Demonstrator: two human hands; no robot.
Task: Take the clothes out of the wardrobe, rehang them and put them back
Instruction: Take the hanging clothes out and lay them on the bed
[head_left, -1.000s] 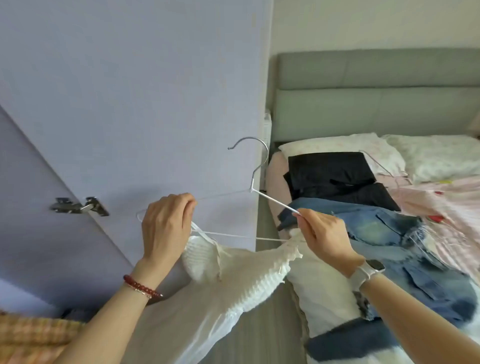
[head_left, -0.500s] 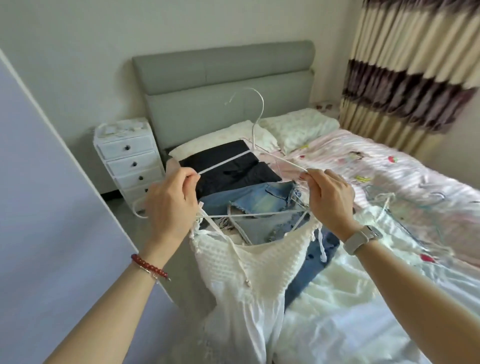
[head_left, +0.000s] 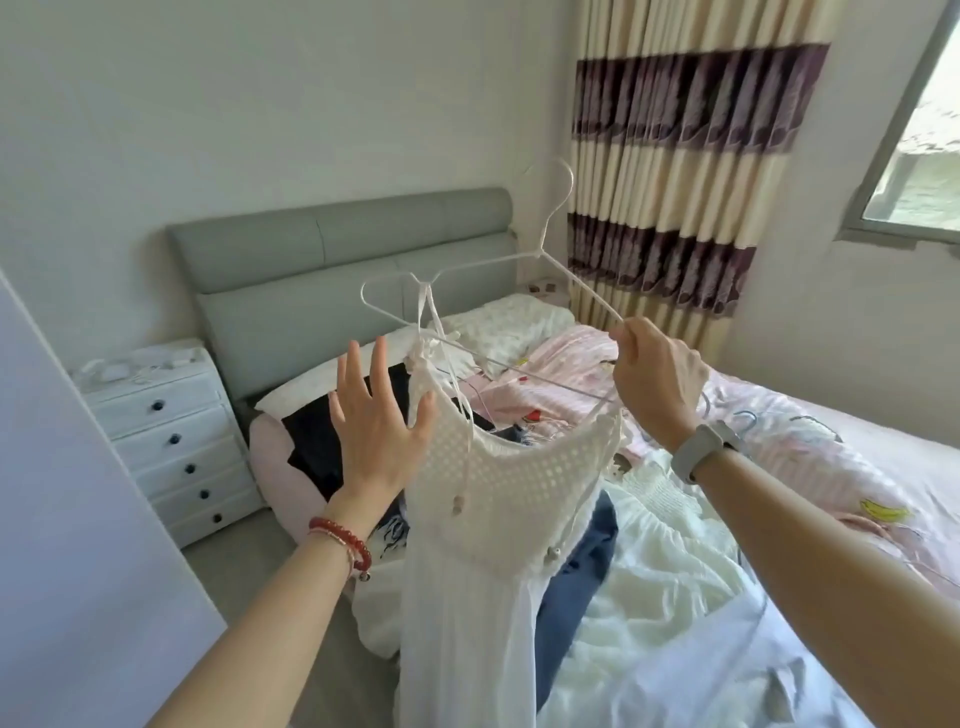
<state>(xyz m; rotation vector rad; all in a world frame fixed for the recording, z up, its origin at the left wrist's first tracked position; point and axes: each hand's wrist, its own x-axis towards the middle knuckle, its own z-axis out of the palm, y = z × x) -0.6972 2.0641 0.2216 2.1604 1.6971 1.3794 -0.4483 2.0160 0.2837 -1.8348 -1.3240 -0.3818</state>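
the white dress (head_left: 483, 545) hung in the air over the bed (head_left: 857, 467), sheer below a checked knit bodice, its left strap tied over the white hanger (head_left: 457, 270). i saw my right hand (head_left: 657, 384) pinched shut on the hanger's right arm, and my left hand (head_left: 376, 421) spread open, thumb touching the bodice edge. the hem ran out of view; i couldn't make out the right strap behind that fist.
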